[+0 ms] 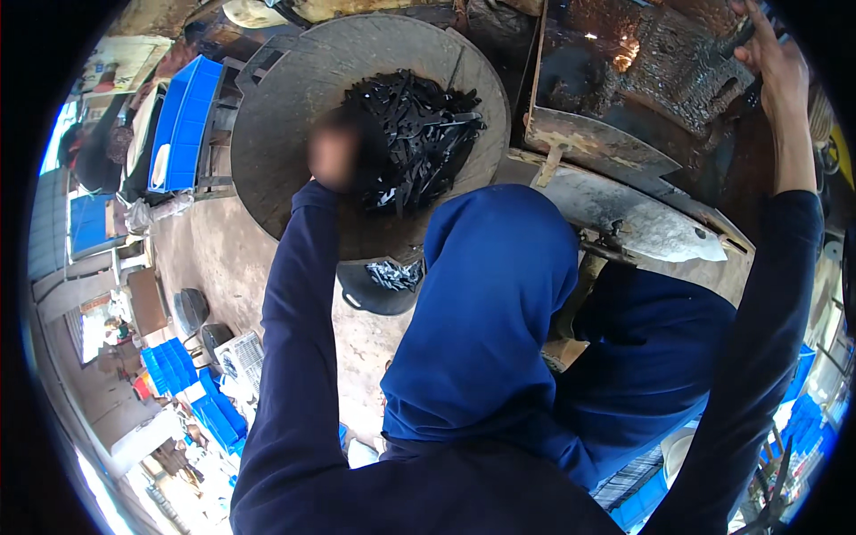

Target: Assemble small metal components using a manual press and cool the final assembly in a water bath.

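Observation:
My left hand (334, 153) reaches over a wide, shallow round metal pan (276, 116), beside a heap of dark, shiny strip-like pieces (415, 134). It is blurred, so its fingers and anything in them cannot be made out. At the upper right, my right hand (774, 58) is raised at the edge of a rusty machine bed (673, 67) coated in dark, wet grime. Its thumb and fingers close around a dark, stick-like handle (736, 40) whose far end is hard to tell from the grime.
Below the pan, a smaller black bowl (379, 299) holds light metallic pieces. A pale, stained plate (624, 209) juts out under the machine. A blue crate (185, 125) stands left of the pan; more blue crates (169, 366) lie at the lower left. My blue-clad knees fill the middle.

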Available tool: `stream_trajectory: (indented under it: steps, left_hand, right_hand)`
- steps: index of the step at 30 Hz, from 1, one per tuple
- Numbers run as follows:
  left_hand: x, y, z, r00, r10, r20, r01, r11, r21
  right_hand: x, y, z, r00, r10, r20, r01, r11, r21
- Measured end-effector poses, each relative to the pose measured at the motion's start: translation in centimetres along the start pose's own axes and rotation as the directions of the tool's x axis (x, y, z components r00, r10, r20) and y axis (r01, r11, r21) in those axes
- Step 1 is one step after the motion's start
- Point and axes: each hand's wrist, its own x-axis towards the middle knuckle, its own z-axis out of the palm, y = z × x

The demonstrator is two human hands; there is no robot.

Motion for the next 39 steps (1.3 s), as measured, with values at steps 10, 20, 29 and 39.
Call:
stream_trajectory:
  steps: [10, 20, 29, 39]
  left_hand:
    - [-5.2, 4.7, -2.6, 0.991, 0.043, 0.129, 0.034, 0.842, -0.539]
    - [-10.1, 10.8, 0.9, 0.895, 0.309, 0.323, -0.128, 0.869, -0.478]
    - [-12.5, 8.4, 6.3, 0.791, 0.612, -0.006, -0.612, 0.791, -0.005]
    - [-13.8, 8.4, 6.7, 0.764, 0.643, -0.053, -0.640, 0.766, 0.061]
  right_hand:
    - [0.3, 1.5, 0.3, 0.999, 0.022, 0.032, -0.025, 0.996, 0.089]
    - [-1.8, -1.4, 1.5, 0.991, 0.053, -0.125, -0.050, 0.998, 0.026]
    - [-1.3, -1.1, 1.4, 0.978, 0.106, -0.178, -0.120, 0.990, -0.069]
    - [-1.9, -1.6, 1.8, 0.975, 0.111, -0.191, -0.128, 0.988, -0.081]
